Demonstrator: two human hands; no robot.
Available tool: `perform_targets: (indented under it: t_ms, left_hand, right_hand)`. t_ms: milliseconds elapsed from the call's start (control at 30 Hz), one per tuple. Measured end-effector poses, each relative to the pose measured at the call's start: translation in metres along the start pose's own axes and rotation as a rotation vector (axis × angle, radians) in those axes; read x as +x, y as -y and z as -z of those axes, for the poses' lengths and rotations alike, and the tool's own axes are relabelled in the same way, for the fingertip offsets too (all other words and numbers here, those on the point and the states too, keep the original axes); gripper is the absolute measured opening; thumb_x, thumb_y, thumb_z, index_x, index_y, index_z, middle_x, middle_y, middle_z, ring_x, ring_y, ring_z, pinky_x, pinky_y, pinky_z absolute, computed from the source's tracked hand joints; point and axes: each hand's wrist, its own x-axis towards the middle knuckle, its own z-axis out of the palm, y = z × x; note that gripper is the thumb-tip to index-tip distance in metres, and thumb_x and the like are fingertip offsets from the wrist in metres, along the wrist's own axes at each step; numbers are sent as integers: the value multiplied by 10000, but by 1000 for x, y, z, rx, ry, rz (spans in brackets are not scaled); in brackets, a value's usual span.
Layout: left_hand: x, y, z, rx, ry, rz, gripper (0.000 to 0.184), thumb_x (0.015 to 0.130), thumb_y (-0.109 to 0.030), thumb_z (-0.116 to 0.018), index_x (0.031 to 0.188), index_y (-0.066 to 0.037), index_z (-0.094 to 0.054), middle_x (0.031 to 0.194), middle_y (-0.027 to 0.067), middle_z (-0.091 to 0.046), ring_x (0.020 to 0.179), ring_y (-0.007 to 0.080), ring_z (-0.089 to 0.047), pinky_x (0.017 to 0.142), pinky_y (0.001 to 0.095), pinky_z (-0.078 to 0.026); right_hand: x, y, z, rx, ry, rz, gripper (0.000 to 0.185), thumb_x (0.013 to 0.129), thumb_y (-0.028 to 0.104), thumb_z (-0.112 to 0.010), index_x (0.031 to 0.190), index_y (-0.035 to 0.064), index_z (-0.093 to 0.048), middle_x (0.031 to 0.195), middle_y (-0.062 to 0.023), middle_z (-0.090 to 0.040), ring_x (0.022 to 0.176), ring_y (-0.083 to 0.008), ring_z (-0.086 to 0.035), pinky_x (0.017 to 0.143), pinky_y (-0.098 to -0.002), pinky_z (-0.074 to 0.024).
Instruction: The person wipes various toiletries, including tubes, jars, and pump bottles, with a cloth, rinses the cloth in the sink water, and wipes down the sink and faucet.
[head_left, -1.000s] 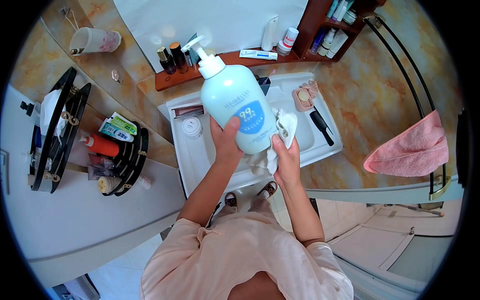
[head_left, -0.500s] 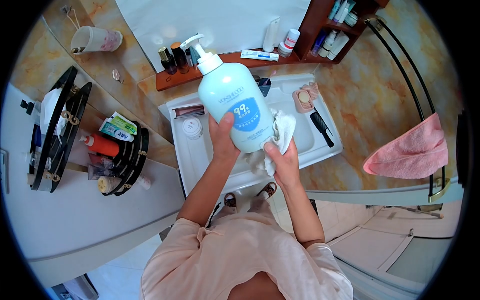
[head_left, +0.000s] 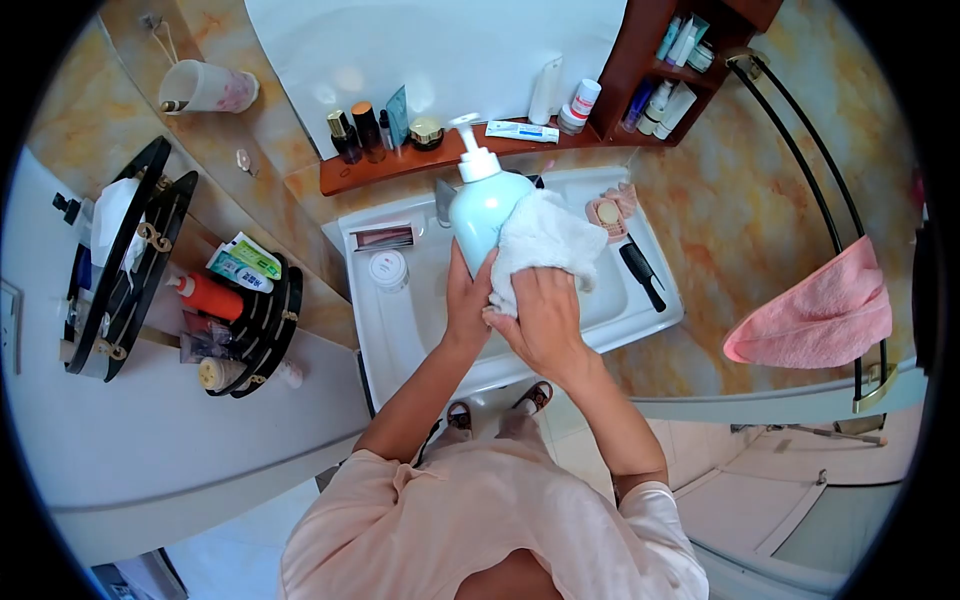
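A pale blue pump bottle point(head_left: 478, 215) with a white pump head is held up over the white sink point(head_left: 415, 345), nearly upright. My left hand point(head_left: 469, 305) grips its lower left side. Across the bottle's front and right side lies a white cloth point(head_left: 548, 238), which my right hand point(head_left: 543, 315) holds pressed against it. The cloth hides the bottle's label and most of its lower part.
On the sink rim are a white jar point(head_left: 388, 270), a black comb point(head_left: 642, 272) and a pink soap holder point(head_left: 606, 215). Cosmetics line the brown shelf point(head_left: 350, 178) behind. Black corner racks point(head_left: 272, 335) stand left; a pink towel point(head_left: 815, 310) hangs right.
The bottle has turned more upright and moved lower. My right hand has brought the cloth from the bottle's lower right edge up over its front, covering the label. The view has shifted slightly.
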Motion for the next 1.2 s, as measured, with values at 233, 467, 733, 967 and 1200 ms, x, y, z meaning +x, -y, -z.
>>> perform_targets:
  t_ms: [233, 467, 733, 967, 1200]
  left_hand:
    - [-23, 1, 2, 97, 186, 153, 605, 805, -151, -628, 1315, -13, -335, 1203, 89, -471, 1092, 161, -465, 937, 304, -379]
    - [-35, 6, 60, -77, 139, 240, 562, 810, -215, -625, 1272, -10, -378, 1149, 117, -533, 1009, 193, -557, 864, 321, -475]
    - [-44, 6, 80, 29, 20, 284, 578, 857, -360, -554, 1268, 2, -368, 1135, 134, -550, 997, 221, -585, 840, 358, -509]
    - [-39, 10, 63, 258, 222, 182, 563, 788, -109, -603, 1294, -49, -363, 1160, 104, -537, 1041, 223, -555, 880, 353, -460]
    - [-33, 49, 33, 848, 381, -169, 742, 663, -125, -714, 1293, -11, -340, 1064, 229, -568, 970, 317, -590, 861, 340, -441]
  right_hand:
    - [32, -49, 2, 1150, -245, -505, 410, 896, 268, -516, 1211, 7, -482, 1157, -153, -553, 1030, -302, -541, 889, -397, -410]
    - [-6, -120, -11, 1957, -437, -506, 525, 941, 432, -345, 1269, 35, -451, 1245, -132, -519, 1147, -273, -499, 995, -392, -386]
    - [-15, -78, 45, 1888, -750, -524, 463, 931, 357, -408, 1252, 29, -464, 1226, -124, -529, 1129, -267, -504, 972, -392, -393]
    - [-58, -80, 7, 979, -497, -554, 440, 887, 300, -517, 1233, 32, -477, 1213, -116, -536, 1109, -266, -506, 960, -367, -393]
    - [-57, -88, -38, 9, -99, -139, 425, 833, 198, -624, 1197, 20, -500, 1135, -104, -567, 1032, -213, -540, 901, -318, -427]
